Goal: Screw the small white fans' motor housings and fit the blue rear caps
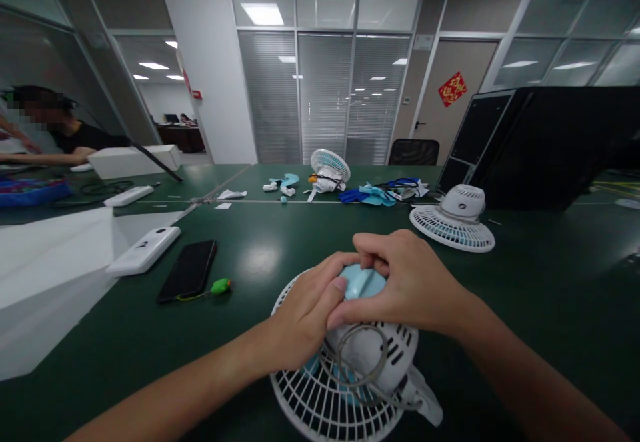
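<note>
A white electric fan (364, 355) is lying grille-down on the dark-green table (240, 342). The right hand (407, 283) is gripping the fan's light-blue cap (361, 285) between thumb and fingers; the left hand (303, 312) is clasping its left edge. A smartphone (190, 270) is lying leftward, a second fan (463, 203) resting beyond, rightward.

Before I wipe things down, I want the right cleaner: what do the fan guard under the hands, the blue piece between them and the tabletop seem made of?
Fan guard: likely white molded plastic, judging by its even ribs. Blue piece: probably hard plastic, smooth with a soft sheen. Tabletop: green, glossy, reflecting light; perhaps laminate, but I can't be sure.
</note>
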Available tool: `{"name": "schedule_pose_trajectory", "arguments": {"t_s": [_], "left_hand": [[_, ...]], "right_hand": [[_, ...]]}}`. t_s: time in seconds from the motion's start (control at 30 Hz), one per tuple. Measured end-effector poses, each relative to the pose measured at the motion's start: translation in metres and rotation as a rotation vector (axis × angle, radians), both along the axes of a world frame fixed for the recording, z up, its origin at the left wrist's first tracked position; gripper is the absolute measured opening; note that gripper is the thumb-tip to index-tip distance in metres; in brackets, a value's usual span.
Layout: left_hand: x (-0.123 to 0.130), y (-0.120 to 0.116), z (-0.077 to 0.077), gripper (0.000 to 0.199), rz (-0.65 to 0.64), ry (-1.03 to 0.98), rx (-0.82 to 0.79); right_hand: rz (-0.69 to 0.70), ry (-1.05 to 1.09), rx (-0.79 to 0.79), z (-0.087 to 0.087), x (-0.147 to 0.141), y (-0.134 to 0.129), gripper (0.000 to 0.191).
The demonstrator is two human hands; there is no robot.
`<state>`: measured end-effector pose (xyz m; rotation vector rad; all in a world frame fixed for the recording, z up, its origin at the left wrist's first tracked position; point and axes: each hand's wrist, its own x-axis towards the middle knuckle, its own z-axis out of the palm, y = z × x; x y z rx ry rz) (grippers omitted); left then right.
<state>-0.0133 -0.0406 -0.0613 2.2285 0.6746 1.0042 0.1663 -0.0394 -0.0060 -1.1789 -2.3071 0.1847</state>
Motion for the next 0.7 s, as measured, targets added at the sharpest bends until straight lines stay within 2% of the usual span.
{"name": "schedule_pose_trajectory", "arguments": {"t_s": [0.17,0.33,0.4,0.5,0.6,0.7], "left_hand": [[0.0,0.003,-0.002,0.045,-0.037,-0.061,-0.024],[0.001,0.008,-0.004,0.044,-0.035,-0.068,-0.065],[0.0,0.008,-0.004,0.046,-0.019,-0.058,-0.054],[-0.001,0.008,-0.003,0.046,0.01,-0.054,-0.06],[-0.003,0.006,-0.003,0.046,0.011,-0.038,-0.092],[-0.004,0.006,-0.005,0.046,-0.024,-0.043,-0.116]], "right_hand": [[-0.18,-0.089,0.112,-0.002,-0.007,-0.009,0.066],[-0.197,-0.04,0.113,-0.001,-0.005,-0.011,0.065],[-0.145,0.04,0.037,0.003,0.001,-0.012,0.059],[-0.095,0.276,-0.044,0.009,0.016,-0.016,0.047],[-0.18,0.492,0.004,0.005,0.036,-0.019,0.045],[-0.344,0.504,0.011,-0.017,0.063,-0.018,0.044]]}}
